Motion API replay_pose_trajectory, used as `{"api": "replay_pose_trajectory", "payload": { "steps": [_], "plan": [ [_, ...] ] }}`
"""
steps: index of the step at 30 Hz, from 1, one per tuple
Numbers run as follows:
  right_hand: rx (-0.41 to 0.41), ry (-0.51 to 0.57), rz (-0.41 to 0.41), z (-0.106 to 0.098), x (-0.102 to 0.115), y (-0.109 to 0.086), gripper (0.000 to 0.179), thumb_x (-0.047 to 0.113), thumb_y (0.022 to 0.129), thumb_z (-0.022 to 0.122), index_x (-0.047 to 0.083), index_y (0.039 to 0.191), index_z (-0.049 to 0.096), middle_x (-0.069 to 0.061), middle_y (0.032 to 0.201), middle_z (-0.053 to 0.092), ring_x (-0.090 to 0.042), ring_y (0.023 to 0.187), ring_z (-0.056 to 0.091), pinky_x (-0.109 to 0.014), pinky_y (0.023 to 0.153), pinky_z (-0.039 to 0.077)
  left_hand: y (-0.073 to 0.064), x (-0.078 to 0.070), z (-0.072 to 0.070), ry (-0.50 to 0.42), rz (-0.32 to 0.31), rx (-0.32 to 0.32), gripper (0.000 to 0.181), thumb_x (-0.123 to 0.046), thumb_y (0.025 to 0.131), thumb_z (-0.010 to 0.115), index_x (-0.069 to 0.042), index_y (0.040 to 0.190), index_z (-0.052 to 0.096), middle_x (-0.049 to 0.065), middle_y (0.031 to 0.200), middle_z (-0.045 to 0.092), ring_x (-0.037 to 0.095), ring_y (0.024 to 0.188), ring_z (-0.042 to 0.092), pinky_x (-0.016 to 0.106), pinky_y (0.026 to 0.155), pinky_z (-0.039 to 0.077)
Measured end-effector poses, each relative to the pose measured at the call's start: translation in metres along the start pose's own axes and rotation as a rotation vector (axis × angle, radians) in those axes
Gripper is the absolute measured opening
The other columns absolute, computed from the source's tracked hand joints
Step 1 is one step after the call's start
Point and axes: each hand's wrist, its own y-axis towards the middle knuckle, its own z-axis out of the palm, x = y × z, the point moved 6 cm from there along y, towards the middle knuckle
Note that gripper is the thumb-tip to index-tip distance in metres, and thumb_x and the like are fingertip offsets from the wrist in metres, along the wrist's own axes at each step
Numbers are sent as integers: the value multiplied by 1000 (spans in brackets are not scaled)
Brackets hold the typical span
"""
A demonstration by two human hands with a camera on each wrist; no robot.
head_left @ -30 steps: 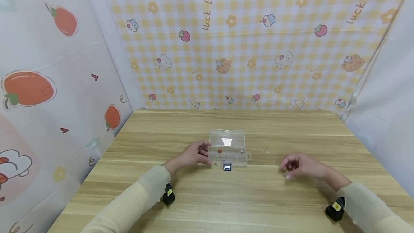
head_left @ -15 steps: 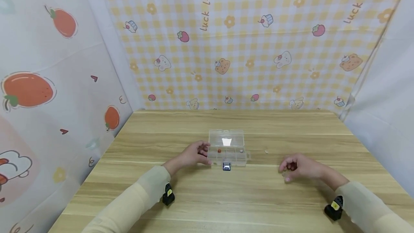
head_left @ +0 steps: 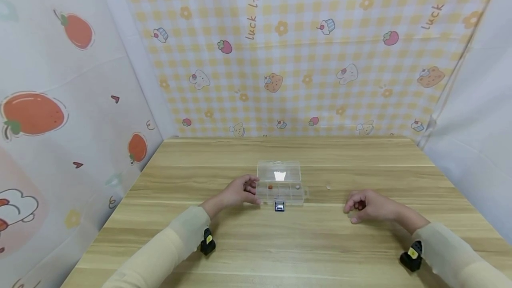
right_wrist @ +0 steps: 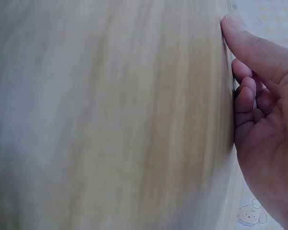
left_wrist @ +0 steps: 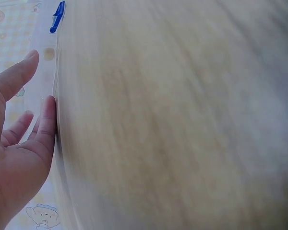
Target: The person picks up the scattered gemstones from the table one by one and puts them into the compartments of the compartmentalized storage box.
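A clear plastic compartment box [head_left: 285, 201] stands on the wooden table with its lid [head_left: 276, 170] raised at the back. Inside it lie a small orange-red piece [head_left: 270, 187] and a small whitish piece [head_left: 298, 187], each in its own back compartment. On its front hangs a blue latch [head_left: 279, 206], visible too in the left wrist view. My left hand [head_left: 242, 190] is at the box's left end, thumb by the front corner, fingers loosely bent along the side. Well to the right, my right hand [head_left: 369, 206] rests low on the table, fingers loosely curled, holding nothing.
A tiny pale piece [head_left: 328, 186] lies on the wooden table [head_left: 288, 243] between the box and the right hand. A checked cloth [head_left: 296, 57] hangs behind the table, with a fruit-print cloth [head_left: 92, 79] at the left and white cloth [head_left: 480, 146] at the right.
The head view has shifted slightly, so everything sits a little farther left and lower. Both hands keep their places, and the box with its contents has not moved.
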Motion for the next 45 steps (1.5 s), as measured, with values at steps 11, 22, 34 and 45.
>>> {"api": "replay_pose_trajectory", "payload": {
  "steps": [11, 22, 34, 45],
  "plan": [
    [-2, 22, 0, 1, 4, 0, 16, 13, 81, 78, 8, 95, 72, -8, 91, 62, -9, 77, 51, -24, 65, 46, 1, 2, 2, -14, 12, 2, 70, 0, 71, 85, 3, 132, 51, 12, 117, 55, 22, 99, 56, 32, 85, 50],
    [-4, 9, 10, 2, 1, 1, 10, 13, 82, 76, 12, 91, 73, -3, 91, 63, -7, 77, 52, -24, 65, 47, 2, 2, 1, -9, 16, -2, 69, 0, 71, 84, 3, 131, 51, 12, 117, 55, 22, 99, 56, 32, 86, 50],
    [-9, 18, -3, 2, 0, 2, 8, 13, 82, 76, 11, 88, 72, -7, 89, 63, -6, 76, 51, -23, 63, 47, 2, 2, 1, -10, 23, -8, 69, 1, 71, 84, 3, 131, 51, 13, 116, 55, 23, 99, 56, 32, 85, 50],
    [-21, 40, 45, 0, 5, 2, 7, 12, 83, 76, 9, 88, 73, -6, 90, 64, -7, 78, 55, -24, 65, 49, 2, 3, 0, -3, 29, -9, 68, 1, 71, 84, 3, 131, 51, 12, 116, 55, 21, 98, 56, 32, 86, 50]
  ]
}}
